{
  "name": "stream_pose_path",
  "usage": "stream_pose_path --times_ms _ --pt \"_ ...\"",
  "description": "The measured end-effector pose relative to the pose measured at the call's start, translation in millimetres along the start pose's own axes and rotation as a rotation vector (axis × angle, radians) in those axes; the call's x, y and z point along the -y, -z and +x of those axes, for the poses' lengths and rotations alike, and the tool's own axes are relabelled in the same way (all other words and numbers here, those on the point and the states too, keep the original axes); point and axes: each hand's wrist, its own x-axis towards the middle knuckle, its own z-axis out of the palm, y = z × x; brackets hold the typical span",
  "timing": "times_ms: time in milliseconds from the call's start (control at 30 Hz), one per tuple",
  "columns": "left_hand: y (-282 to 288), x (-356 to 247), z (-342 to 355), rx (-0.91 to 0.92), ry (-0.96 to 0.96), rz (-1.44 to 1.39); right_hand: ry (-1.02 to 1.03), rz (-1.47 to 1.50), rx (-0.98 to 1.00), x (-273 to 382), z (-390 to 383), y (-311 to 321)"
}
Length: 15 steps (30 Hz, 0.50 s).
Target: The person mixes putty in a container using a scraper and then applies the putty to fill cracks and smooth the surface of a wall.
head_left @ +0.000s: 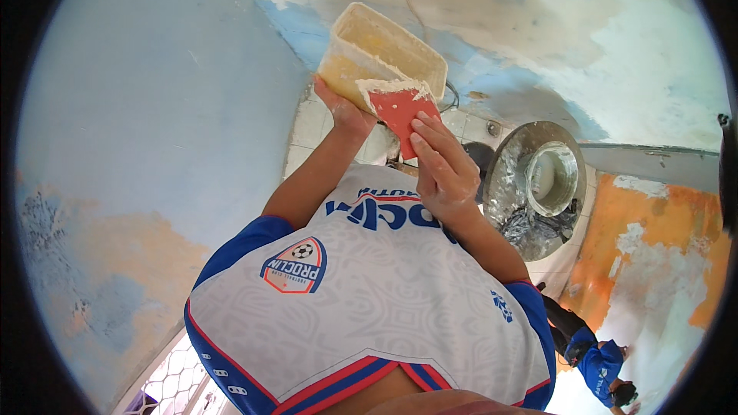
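Paste (415,88), off-white and thick, coats the far edge of a flat red spreader (396,113) gripped in the right hand (447,167), fingers laid across its face. The left hand (347,114) holds a cream-yellow rectangular plastic tub (344,68) by its lower left corner. The tub's long axis slants from far left to near right; its opening lies just beyond the spreader's coated edge, which overlaps the near wall; whether they touch, I cannot tell.

Bright light, bowed fisheye edges, lower right perhaps overexposed
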Motion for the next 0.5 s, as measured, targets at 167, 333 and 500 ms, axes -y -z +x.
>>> stream_pose_path --times_ms 167,333,500 --pt "-8.4 22.6 -4.6 -0.038 -0.045 0.024 -0.058 0.136 -0.137 -16.5 -9.1 29.4" --pt "-8.3 36.4 -10.3 -0.015 -0.015 -0.011 0.017 0.195 -0.238 -53.8 -1.5 31.5" --pt "-13.6 39.1 -3.2 0.035 -0.047 -0.029 0.140 0.087 -0.039 -53.4 -18.0 19.5"
